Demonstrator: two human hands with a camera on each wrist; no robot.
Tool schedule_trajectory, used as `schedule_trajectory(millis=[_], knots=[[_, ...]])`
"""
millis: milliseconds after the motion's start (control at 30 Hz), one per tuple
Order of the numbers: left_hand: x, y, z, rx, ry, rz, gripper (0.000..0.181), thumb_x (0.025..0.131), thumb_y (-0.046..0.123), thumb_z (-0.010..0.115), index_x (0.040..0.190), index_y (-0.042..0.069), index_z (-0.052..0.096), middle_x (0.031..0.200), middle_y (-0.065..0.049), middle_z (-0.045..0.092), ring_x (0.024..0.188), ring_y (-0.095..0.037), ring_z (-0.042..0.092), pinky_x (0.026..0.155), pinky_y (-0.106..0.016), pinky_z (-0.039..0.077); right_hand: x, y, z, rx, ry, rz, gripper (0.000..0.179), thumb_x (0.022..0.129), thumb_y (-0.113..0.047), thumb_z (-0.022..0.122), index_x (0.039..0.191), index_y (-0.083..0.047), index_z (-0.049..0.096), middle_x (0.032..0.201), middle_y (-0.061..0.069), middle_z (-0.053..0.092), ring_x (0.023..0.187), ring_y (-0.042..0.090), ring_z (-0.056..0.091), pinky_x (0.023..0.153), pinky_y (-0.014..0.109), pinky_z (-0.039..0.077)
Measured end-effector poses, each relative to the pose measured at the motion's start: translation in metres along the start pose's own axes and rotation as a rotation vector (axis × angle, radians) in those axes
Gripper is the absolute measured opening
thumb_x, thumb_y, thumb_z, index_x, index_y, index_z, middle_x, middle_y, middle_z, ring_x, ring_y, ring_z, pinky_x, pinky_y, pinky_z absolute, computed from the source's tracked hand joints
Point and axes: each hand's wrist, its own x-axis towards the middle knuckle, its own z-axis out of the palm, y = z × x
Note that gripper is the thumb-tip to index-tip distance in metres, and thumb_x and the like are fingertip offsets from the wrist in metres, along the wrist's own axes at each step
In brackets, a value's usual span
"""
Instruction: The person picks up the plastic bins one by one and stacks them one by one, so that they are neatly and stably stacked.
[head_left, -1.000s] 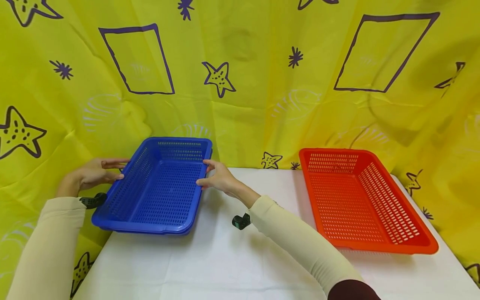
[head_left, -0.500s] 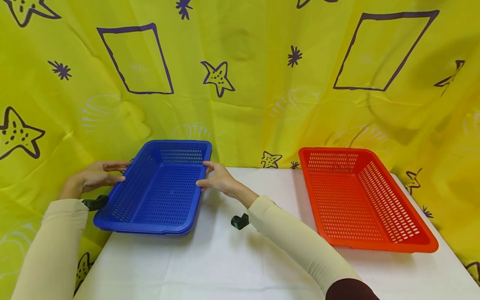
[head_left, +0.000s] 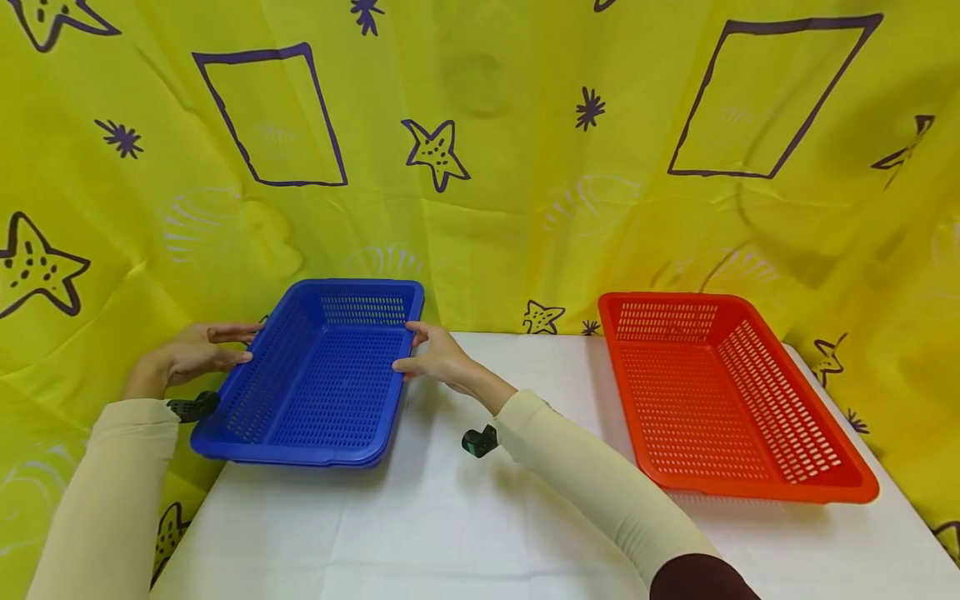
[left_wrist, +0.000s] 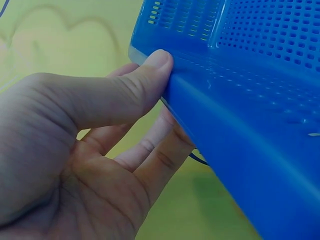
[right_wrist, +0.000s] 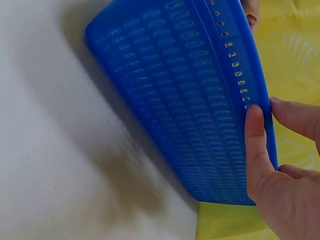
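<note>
A blue plastic basket [head_left: 341, 383] with slotted walls stands at the left of the table, nothing inside it. A second blue edge shows just beneath its rim at the front. My left hand [head_left: 191, 354] grips the left rim; in the left wrist view its thumb [left_wrist: 155, 65] lies on top and the other fingers reach underneath. On the opposite long side, my right hand [head_left: 442, 358] pinches the rim between thumb and fingers. The right wrist view shows the basket's outer wall [right_wrist: 170, 90] leaning over the white surface, one digit pressed along it below the rim.
A red slotted basket [head_left: 690, 408] stands at the right of the white-covered table [head_left: 420, 533], nothing in it. Behind and at both sides hangs a yellow curtain [head_left: 495, 242] with starfish drawings. Small dark cameras sit at both wrists.
The blue basket's far edge has dropped slightly and its left side has shifted a little to the right, the left hand moving with it. Both hands keep their hold; the red basket stays put.
</note>
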Motion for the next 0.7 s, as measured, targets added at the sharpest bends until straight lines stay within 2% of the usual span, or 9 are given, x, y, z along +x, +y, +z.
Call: schedule_trajectory(millis=[133, 300, 500, 633, 700], knots=[[-0.0010, 0.0015, 0.0011, -0.005, 0.007, 0.001, 0.076, 0.100, 0.013, 0.069, 0.159, -0.006, 0.025, 0.160, -0.033, 0.027, 0.103, 0.009, 0.059, 0.097, -0.029, 0.056, -0.0006, -0.0004, 0.0006, -0.033, 0.007, -0.009, 0.086, 0.085, 0.004, 0.081, 0.159, -0.005, 0.037, 0.117, 0.013, 0.049, 0.089, 0.044, 0.074, 0.079, 0.029, 0.062], [-0.0020, 0.0036, 0.0034, -0.002, 0.029, 0.006, 0.073, 0.100, 0.012, 0.068, 0.158, -0.007, 0.028, 0.159, -0.034, 0.029, 0.102, 0.006, 0.062, 0.095, -0.032, 0.058, -0.0019, -0.0013, 0.0019, -0.178, 0.025, -0.059, 0.086, 0.087, -0.003, 0.081, 0.160, -0.006, 0.035, 0.124, 0.020, 0.053, 0.086, 0.040, 0.075, 0.077, 0.027, 0.060], [-0.0034, 0.0045, 0.0064, 0.025, 0.063, 0.018, 0.072, 0.099, 0.011, 0.069, 0.156, -0.010, 0.031, 0.155, -0.038, 0.033, 0.101, -0.001, 0.066, 0.090, -0.036, 0.060, -0.0046, -0.0033, 0.0043, -0.270, 0.043, -0.096, 0.086, 0.088, -0.005, 0.081, 0.160, -0.006, 0.034, 0.126, 0.023, 0.055, 0.083, 0.040, 0.075, 0.069, 0.029, 0.059], [-0.0052, 0.0048, 0.0084, 0.027, 0.075, 0.016, 0.077, 0.100, 0.016, 0.070, 0.158, -0.007, 0.026, 0.156, -0.037, 0.033, 0.102, -0.004, 0.068, 0.087, -0.038, 0.061, -0.0061, -0.0042, 0.0055, -0.395, 0.077, -0.132, 0.083, 0.089, -0.012, 0.081, 0.159, -0.009, 0.036, 0.127, 0.021, 0.059, 0.074, 0.029, 0.071, 0.065, 0.028, 0.056], [-0.0057, 0.0055, 0.0093, 0.021, 0.081, 0.015, 0.082, 0.100, 0.018, 0.070, 0.161, -0.003, 0.021, 0.156, -0.036, 0.033, 0.104, -0.006, 0.068, 0.088, -0.039, 0.061, -0.0069, -0.0045, 0.0056, -0.469, 0.104, -0.155, 0.082, 0.090, -0.016, 0.081, 0.159, -0.010, 0.037, 0.129, 0.019, 0.060, 0.080, 0.025, 0.068, 0.072, 0.030, 0.056]])
